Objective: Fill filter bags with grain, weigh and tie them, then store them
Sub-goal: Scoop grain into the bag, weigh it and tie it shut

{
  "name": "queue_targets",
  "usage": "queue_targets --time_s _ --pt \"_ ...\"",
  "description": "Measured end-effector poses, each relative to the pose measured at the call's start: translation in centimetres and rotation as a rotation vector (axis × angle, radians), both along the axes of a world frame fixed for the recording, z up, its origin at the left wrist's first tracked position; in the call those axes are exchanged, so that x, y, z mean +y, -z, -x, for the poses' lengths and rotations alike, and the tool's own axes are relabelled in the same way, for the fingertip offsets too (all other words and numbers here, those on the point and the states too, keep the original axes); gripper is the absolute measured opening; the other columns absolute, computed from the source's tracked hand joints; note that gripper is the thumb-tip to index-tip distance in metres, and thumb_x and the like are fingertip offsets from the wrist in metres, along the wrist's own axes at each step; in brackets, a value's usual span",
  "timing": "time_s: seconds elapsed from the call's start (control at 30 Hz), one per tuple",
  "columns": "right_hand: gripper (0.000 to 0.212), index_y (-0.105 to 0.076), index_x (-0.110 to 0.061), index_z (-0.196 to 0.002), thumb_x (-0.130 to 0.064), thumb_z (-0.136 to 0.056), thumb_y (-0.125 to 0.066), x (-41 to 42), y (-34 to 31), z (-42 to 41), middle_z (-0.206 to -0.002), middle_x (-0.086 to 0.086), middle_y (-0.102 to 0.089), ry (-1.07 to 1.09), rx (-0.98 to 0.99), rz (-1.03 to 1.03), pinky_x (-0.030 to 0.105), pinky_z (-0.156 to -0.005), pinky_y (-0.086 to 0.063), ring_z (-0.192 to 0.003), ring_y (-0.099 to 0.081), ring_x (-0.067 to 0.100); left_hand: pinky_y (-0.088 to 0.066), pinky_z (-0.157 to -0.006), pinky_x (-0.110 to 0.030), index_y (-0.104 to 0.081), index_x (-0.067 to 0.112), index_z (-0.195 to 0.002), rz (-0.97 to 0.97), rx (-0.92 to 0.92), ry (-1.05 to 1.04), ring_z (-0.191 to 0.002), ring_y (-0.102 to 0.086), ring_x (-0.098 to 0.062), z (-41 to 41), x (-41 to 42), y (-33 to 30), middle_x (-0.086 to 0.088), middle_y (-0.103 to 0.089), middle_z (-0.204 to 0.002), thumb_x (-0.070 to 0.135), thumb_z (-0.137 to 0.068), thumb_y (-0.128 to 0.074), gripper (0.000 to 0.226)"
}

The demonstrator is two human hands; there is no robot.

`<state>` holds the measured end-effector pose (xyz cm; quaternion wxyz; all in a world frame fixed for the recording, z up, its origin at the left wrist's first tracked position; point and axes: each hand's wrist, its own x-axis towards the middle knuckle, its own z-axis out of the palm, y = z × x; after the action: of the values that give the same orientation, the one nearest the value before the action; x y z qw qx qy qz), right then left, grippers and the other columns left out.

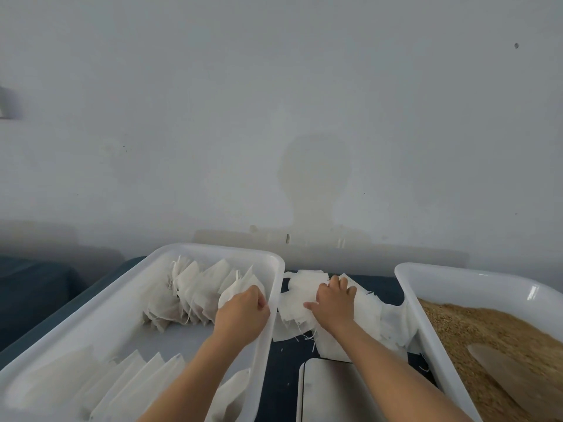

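Your left hand (242,312): fingers curled around a filled filter bag (236,289), held inside the left tray (275,287) close to its right wall, at the near end of a row of standing filled bags (195,290). Your right hand (333,301): fingers spread and pressed flat on a loose pile of empty filter bags (307,300), thumb out to the left; the hand curls around nothing. That pile lies on the dark table (280,382) in the narrow lane between the two white trays, spilling right until it touches the left wall of the grain tray (405,287). Room in the lane: tight, the left tray's rim just beside your left wrist, the bag pile filling the far part, and a grey scale platform (332,388) taking the near part under your right forearm. Left tray, near half: a second row of flat bags (137,379) leaning against each other, with bare tray floor between the two rows. Grain tray, right: brown grain (475,324) heaped inside, a pale scoop (511,370) lying on it. Both forearms reach forward from the bottom edge, well apart at the elbows, closer at the hands. Beyond the trays: a plain wall (274,102) just behind the table's far edge.
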<state>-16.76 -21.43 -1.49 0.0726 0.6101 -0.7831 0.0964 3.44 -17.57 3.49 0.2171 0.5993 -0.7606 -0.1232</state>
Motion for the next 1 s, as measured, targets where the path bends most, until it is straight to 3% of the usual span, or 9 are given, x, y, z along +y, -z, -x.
queue_targets --time_s 0.3,0.4,0.47,0.5,0.53,0.63,0.73,0.83,1.0 --pt "0.056 -0.044 -0.011 -0.120 -0.042 -0.080 -0.068 -0.6 0.3 -1.8 -0.122 0.006 -0.052 0.079 0.008 -0.104 0.039 -0.099 -0.028 -0.114 -0.047 0.025 -0.039 -0.071 -0.023 -0.054 0.019 -0.104 0.007 0.016 0.008 -0.086 -0.054 -0.014 0.1 0.2 0.0 0.006 -0.061 -0.098 0.029 -0.096 -0.041 0.018" --pt "0.041 -0.042 -0.015 -0.117 -0.028 -0.084 -0.064 -0.4 0.2 -2.2 -0.109 0.000 -0.062 0.047 -0.031 -0.106 0.038 -0.096 -0.028 -0.104 -0.057 0.022 -0.039 -0.071 -0.023 -0.053 0.018 -0.104 0.014 0.016 0.008 -0.084 -0.053 -0.014 0.0 0.3 0.1 0.007 -0.059 -0.094 0.028 -0.096 -0.040 0.019" --pt "0.019 -0.044 -0.021 -0.100 -0.026 -0.088 -0.057 -0.2 0.4 -2.2 -0.094 -0.005 -0.063 0.015 -0.106 -0.026 0.036 -0.088 -0.029 -0.096 -0.059 0.020 -0.039 -0.069 -0.023 -0.053 0.018 -0.103 0.018 0.022 0.009 -0.083 -0.053 -0.013 0.0 0.3 0.1 0.008 -0.057 -0.091 0.028 -0.096 -0.039 0.018" --pt "0.013 -0.043 -0.023 -0.086 -0.026 -0.090 -0.054 0.0 0.3 -2.0 -0.083 -0.009 -0.060 0.003 -0.192 0.028 0.035 -0.083 -0.028 -0.090 -0.058 0.020 -0.039 -0.069 -0.023 -0.053 0.018 -0.103 0.020 0.025 0.006 -0.083 -0.053 -0.013 -0.1 0.3 0.1 0.008 -0.058 -0.091 0.028 -0.096 -0.039 0.018" --pt "0.023 -0.038 -0.024 -0.073 -0.027 -0.091 -0.052 0.1 0.0 -1.8 -0.071 -0.011 -0.052 0.006 -0.290 0.073 0.035 -0.078 -0.027 -0.084 -0.056 0.020 -0.039 -0.068 -0.023 -0.052 0.019 -0.103 0.025 0.028 0.001 -0.083 -0.053 -0.013 -0.1 0.3 0.0 0.008 -0.058 -0.092 0.027 -0.096 -0.040 0.017" --pt "0.038 -0.026 -0.020 -0.062 -0.022 -0.090 -0.052 0.7 -2.0 -1.0 -0.061 -0.006 -0.035 -0.026 -0.600 0.149 0.031 -0.066 -0.025 -0.068 -0.040 0.019 -0.038 -0.069 -0.022 -0.053 0.019 -0.102 0.066 0.075 -0.024 -0.086 -0.053 -0.011 -0.1 0.4 -0.3 0.008 -0.061 -0.100 0.025 -0.096 -0.042 0.014" --pt "0.032 -0.030 -0.016 -0.064 -0.011 -0.090 -0.048 2.2 -5.1 0.3 -0.064 0.001 -0.035 -0.076 -0.952 0.211 0.028 -0.058 -0.028 -0.062 -0.033 0.016 -0.043 -0.076 -0.023 -0.055 0.020 -0.101 0.146 0.168 0.005 -0.091 -0.056 -0.010 0.4 0.6 -1.0 0.007 -0.059 -0.103 0.020 -0.094 -0.046 0.011" --pt "0.020 -0.053 -0.010 -0.081 -0.012 -0.099 -0.044 4.8 -8.0 1.9 -0.083 0.007 -0.054 -0.137 -1.378 0.176 0.032 -0.070 -0.050 -0.079 -0.052 0.020 -0.040 -0.076 -0.021 -0.057 0.020 -0.100 0.184 0.234 0.114 -0.095 -0.055 -0.011 1.8 1.0 -2.2 0.007 -0.058 -0.103 0.020 -0.094 -0.049 0.010" --pt "0.019 -0.061 -0.010 -0.093 -0.012 -0.099 -0.043 10.2 -10.8 4.4 -0.079 0.005 -0.065 -0.252 -1.812 0.185 0.032 -0.063 -0.057 -0.071 -0.062 0.017 -0.043 -0.077 -0.026 -0.055 0.016 -0.100 -0.114 0.486 0.262 -0.091 -0.055 -0.013 6.3 2.4 -4.1 0.006 -0.057 -0.094 0.041 -0.093 -0.053 0.026"
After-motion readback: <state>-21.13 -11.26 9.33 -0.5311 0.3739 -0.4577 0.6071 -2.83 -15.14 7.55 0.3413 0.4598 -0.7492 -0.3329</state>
